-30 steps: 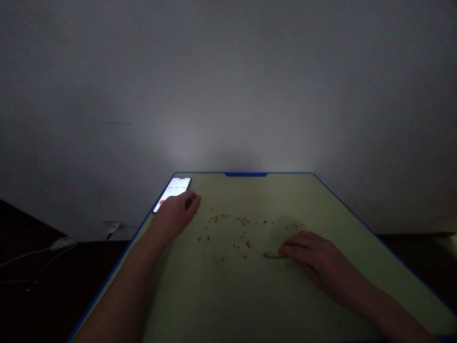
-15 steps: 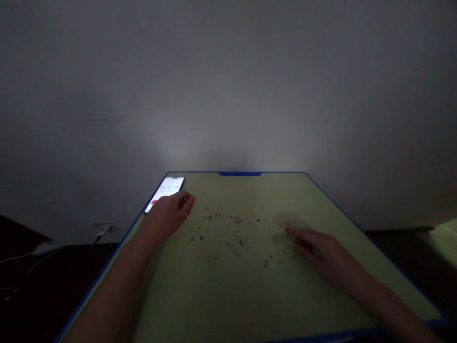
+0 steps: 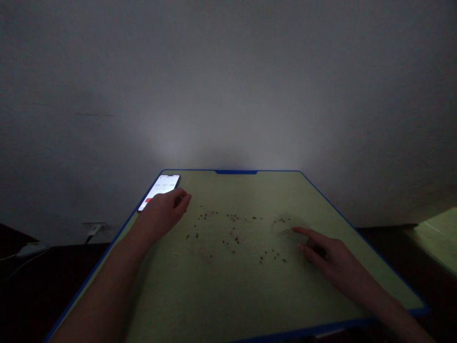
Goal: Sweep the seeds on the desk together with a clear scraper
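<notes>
My left hand [image 3: 169, 207] is over the table's left side, its fingers curled in toward the thumb. Whatever is between those fingertips, if anything, is hidden. My right hand [image 3: 323, 250] is low over the right side, index finger stretched out and thumb apart from it. Faint thin curved strands [image 3: 285, 233] lie by the index fingertip; I cannot tell whether it touches them. Small dark bits [image 3: 233, 217] are scattered in loose groups between my hands, with faint reddish thin lines among some of them.
A lit phone [image 3: 167, 182] showing a timer lies at the table's far left corner, partly behind my left hand. The pale table [image 3: 200, 305] has a blue edge and stands near a grey wall [image 3: 228, 85]. A plug with a cable [image 3: 94, 229] is at the left. The light is dim.
My right index finger and thumb have spread further apart, and the hand sits slightly farther right among the bits. My left hand keeps its curled shape. The whole view has shifted a little.
</notes>
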`<state>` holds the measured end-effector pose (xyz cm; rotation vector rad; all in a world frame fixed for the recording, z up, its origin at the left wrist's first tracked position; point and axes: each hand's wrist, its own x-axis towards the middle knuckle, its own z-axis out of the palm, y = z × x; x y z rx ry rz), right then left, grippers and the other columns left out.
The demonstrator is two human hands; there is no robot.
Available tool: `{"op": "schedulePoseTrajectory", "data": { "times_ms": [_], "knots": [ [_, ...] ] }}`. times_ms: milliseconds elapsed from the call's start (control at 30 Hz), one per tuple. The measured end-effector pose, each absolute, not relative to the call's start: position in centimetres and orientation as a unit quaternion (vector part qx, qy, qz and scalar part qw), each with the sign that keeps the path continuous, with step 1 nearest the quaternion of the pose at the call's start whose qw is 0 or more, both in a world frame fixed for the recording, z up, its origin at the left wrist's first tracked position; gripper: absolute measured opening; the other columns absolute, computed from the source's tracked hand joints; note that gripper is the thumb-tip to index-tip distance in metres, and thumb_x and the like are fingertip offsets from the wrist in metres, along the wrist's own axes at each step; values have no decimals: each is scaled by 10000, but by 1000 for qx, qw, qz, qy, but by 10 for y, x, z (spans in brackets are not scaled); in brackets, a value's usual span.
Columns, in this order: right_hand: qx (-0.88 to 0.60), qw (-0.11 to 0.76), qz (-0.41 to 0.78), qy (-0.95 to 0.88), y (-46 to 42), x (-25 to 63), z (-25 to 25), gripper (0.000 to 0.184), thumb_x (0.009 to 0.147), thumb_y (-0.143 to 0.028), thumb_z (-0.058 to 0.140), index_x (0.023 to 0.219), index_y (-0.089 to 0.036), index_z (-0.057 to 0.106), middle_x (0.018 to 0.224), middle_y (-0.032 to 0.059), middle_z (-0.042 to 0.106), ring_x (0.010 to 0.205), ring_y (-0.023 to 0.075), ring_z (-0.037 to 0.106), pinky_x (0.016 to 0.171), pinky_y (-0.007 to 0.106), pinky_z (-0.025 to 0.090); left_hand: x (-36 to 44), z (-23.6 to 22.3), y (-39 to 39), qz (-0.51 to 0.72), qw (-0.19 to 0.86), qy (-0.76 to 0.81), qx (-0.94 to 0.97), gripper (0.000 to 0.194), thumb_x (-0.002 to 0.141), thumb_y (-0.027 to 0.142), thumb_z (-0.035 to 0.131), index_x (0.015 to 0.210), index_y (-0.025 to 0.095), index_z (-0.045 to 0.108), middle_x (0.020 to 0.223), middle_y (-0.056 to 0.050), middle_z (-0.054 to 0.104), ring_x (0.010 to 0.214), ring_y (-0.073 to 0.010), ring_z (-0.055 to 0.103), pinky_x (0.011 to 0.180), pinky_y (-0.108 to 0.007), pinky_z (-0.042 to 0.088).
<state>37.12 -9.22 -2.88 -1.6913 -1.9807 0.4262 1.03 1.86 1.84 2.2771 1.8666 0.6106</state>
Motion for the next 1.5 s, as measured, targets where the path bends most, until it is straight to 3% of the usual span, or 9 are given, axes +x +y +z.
{"op": "schedulePoseTrajectory", "data": {
  "times_ms": [100,200,300,400,633,1067,1267,1400,1500],
  "knots": [
    [-670,276,148,-673,-108,373,-28,463,856,-412,448,1197,-149,616,632,29,689,548,199,625,519,307,511,9,19,19,199,67,618,758,344,833,447,363,700,197,559,661,-27,630,578,-140,533,580,-260,364],
    [-700,289,160,-633,-127,374,-33,498,833,-468,470,1200,-171,627,870,76,749,720,237,694,627,323,557,10,19,18,197,72,622,754,334,833,437,363,704,198,556,667,-29,630,584,-143,537,589,-266,371],
    [-708,292,168,-621,-142,373,-43,515,816,-498,470,1165,-167,654,1080,92,693,934,276,675,756,348,561,10,19,18,194,76,625,752,334,832,443,359,710,199,552,675,-33,632,596,-151,544,589,-271,372],
    [-705,290,172,-623,-148,372,-50,515,815,-506,467,1148,-168,665,1145,92,648,1036,287,627,839,375,535,10,20,19,184,77,629,751,331,832,446,358,717,201,548,675,-31,634,596,-152,545,584,-270,371],
    [-734,301,143,-592,-138,376,-54,501,825,-498,472,1171,-185,652,1075,110,690,952,301,666,806,414,546,8,18,20,177,80,630,752,338,838,452,355,714,200,542,671,-27,639,595,-154,559,586,-275,380],
    [-646,273,202,-684,-131,334,-42,379,869,-347,472,1193,-233,632,1099,68,679,959,255,667,749,333,573,6,17,19,176,77,633,750,346,838,466,362,722,203,555,669,-23,641,591,-154,561,582,-278,369],
    [-650,279,140,-693,-116,327,-37,401,877,-360,441,1203,-214,623,1092,88,690,926,251,681,774,380,564,6,21,16,176,68,632,751,343,839,459,359,730,202,558,657,-26,630,563,-147,540,561,-278,354],
    [-658,289,133,-682,-112,338,-31,401,876,-399,444,1186,-226,633,989,72,732,793,225,709,679,334,579,6,21,15,180,72,631,751,347,843,460,354,732,203,558,655,-28,629,560,-146,535,557,-280,351],
    [-678,306,113,-659,-113,356,-31,408,855,-436,464,1141,-220,660,998,78,729,822,241,704,686,338,574,6,21,14,177,69,631,752,348,838,463,359,723,205,563,654,-32,635,555,-148,532,551,-282,350]
  ]
}}
